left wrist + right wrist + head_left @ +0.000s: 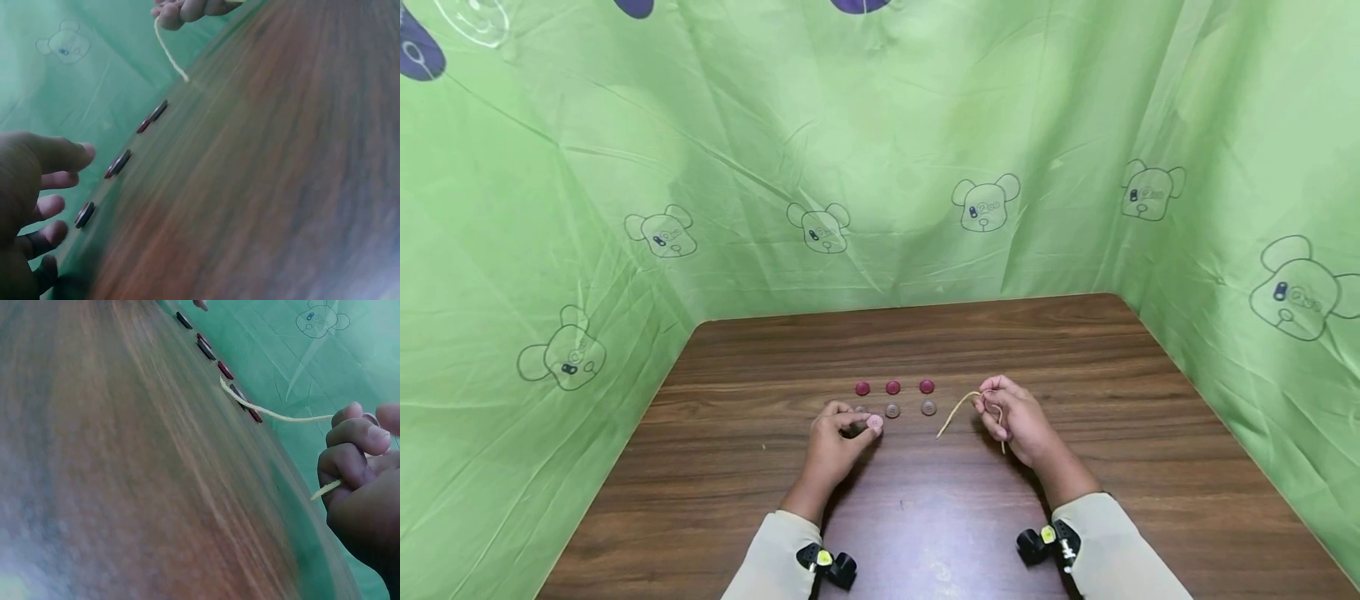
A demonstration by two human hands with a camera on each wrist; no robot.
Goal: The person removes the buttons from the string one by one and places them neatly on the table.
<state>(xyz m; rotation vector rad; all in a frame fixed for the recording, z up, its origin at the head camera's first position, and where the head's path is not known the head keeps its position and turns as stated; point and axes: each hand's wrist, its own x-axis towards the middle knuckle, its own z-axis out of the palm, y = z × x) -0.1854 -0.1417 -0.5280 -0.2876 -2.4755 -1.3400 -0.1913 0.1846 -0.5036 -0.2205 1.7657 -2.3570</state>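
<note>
Right hand point(362, 494) curled round string point(287, 419)

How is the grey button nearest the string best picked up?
Probably by pinching the grey button by its rim at two opposite sides, from above and the near side: it's a thin disc lying flat on the table, with a red button just beyond.

Dk wood-grain tbl point(1037, 337) w/ 2 rows

Light point(940, 572) is reflected off near side. 3 red btns point(892, 387) are spaced along far row; 3 grey-brown btns point(892, 410) are lined up just nearer, w/ leftmost partly hidden.
</note>
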